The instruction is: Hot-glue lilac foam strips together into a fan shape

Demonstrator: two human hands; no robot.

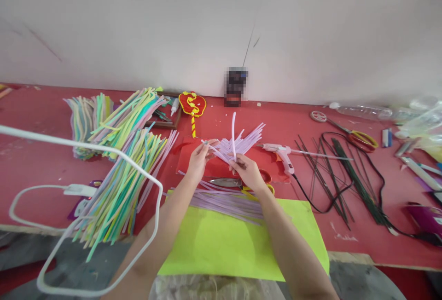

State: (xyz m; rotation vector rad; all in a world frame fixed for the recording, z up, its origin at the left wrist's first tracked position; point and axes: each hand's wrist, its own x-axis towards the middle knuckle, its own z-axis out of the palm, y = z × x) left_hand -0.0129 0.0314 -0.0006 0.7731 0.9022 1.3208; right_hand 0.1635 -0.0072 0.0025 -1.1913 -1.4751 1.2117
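A lilac pipe cleaner [233, 129] stands upright out of the pinched fingers of my right hand [246, 170]. My left hand [202, 158] pinches the left end of a lilac pipe cleaner [218, 153] that stretches toward my right hand; whether the two pieces are one bent stem I cannot tell. Behind my hands, a pile of short lilac pipe cleaners [253, 138] lies on a red board [186, 164]. Below them are scissors [226, 182] with yellow handles, partly hidden by my right forearm, and a row of long lilac pipe cleaners [221, 204] on a yellow-green sheet [221, 245].
Multicoloured pipe cleaner bundles [120, 185] lie left, crossed by a white cable [138, 164]. A pink glue gun [285, 156], dark wire stems [359, 182] and more scissors [362, 140] lie right. A red-and-yellow ornament [192, 105] and a pixelated object [235, 87] are at the back.
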